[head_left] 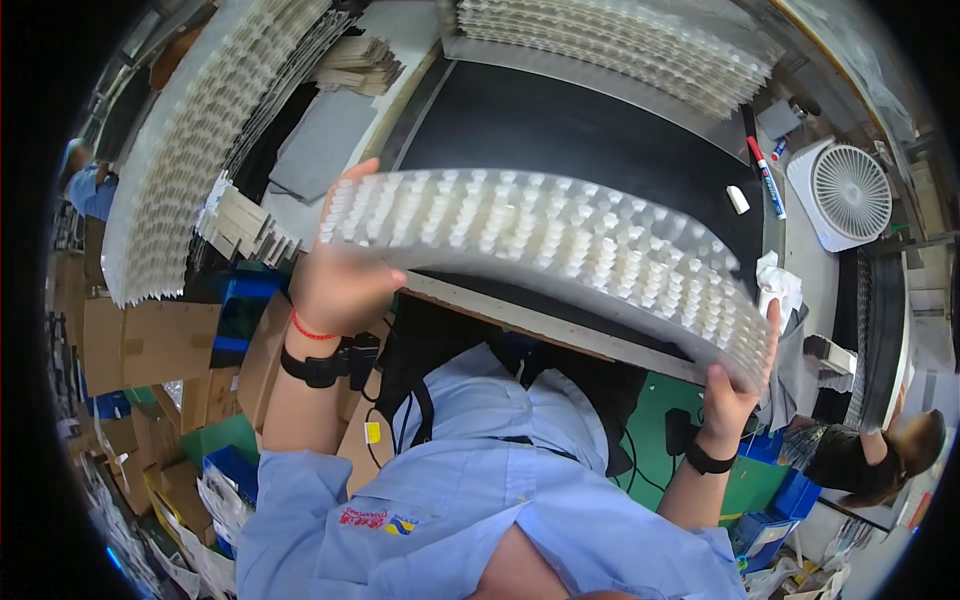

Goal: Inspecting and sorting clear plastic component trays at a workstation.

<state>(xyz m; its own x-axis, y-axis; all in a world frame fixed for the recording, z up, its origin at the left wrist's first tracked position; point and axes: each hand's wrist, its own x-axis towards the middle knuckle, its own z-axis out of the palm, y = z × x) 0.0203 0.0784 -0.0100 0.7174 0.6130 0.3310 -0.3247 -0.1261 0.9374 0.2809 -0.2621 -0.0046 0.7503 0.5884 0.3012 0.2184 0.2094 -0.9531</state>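
A thick, curved stack of translucent plastic blister trays [540, 225] stretches between my hands, with rows of small white pockets along its side. At its left end my left hand [345, 285] is wrapped round the stack, the thumb on the near side. My right hand [730, 400] grips the opposite end, thumb and fingers on either side of it. The stack is held up over the near edge of a black work surface [540, 115]. Its underside and some of my fingers are hidden.
More tray stacks stand at the back [610, 55] and left [205, 150]. Right of the black surface are a white fan [845, 190], a marker [768, 180] and a white block [737, 199]. Cardboard boxes [150, 345] crowd the lower left. A person [850, 460] is at far right, another [90, 190] far left.
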